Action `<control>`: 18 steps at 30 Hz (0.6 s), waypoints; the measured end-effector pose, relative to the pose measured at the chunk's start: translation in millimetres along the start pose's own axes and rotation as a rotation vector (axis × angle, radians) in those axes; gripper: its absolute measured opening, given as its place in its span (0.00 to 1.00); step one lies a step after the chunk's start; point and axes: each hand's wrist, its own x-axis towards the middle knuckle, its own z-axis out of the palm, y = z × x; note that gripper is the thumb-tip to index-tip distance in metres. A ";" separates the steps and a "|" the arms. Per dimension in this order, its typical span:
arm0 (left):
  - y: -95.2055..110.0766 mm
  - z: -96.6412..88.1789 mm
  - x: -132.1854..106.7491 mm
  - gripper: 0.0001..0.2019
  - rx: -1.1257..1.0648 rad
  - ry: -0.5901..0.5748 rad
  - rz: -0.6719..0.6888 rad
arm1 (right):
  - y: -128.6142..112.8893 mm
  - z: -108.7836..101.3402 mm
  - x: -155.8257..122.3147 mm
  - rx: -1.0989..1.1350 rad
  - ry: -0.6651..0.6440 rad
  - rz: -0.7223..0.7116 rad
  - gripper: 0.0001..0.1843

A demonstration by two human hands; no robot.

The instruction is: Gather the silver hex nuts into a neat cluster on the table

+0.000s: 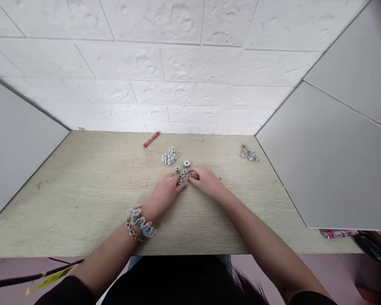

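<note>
item: a pair of bare hands over a wooden tabletop (82,182), with small metal hardware between and beyond them.

left hand (165,189): laid low on the tabletop, thumb spread apart from the fingers, a short row of metal nuts (182,178) lying in and just beyond the gap; the hand is not closed around them. at the wrist, a pale blue and white scrunchie (142,222) and a silver-toned chain bracelet (131,230).

right hand (207,181): thumb and forefinger curved to either side of a single nut (189,176), just right of the row; whether the fingertips press on it cannot be told.

a taller nut-like piece (178,169): near the left hand's fingers, at the far end of the row, slightly to the left.

round metal disc (186,163): one, dark at the centre, just beyond the nuts.

bolts (169,157): a close group, mostly standing with shanks up, beyond the left hand.

further hardware (249,153): a loose silvery cluster, well apart, near the right-hand panel (298,156).

red marker-like stick (151,140): lying aslant near the white brick-patterned wall (178,63).
</note>
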 end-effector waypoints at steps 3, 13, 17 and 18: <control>1.5 3.0 -0.7 0.12 0.000 0.009 0.011 | 1.3 0.2 -0.1 -0.012 -0.011 -0.047 0.17; -0.8 5.9 0.3 0.11 -0.048 0.006 0.037 | 5.9 0.2 1.8 -0.067 -0.060 -0.070 0.18; 1.0 -3.0 1.4 0.06 -0.109 -0.067 -0.002 | 6.0 0.2 1.6 -0.067 -0.047 -0.064 0.17; 1.4 -4.9 1.7 0.05 -0.115 -0.079 -0.013 | 5.8 0.2 1.5 -0.065 -0.045 -0.060 0.17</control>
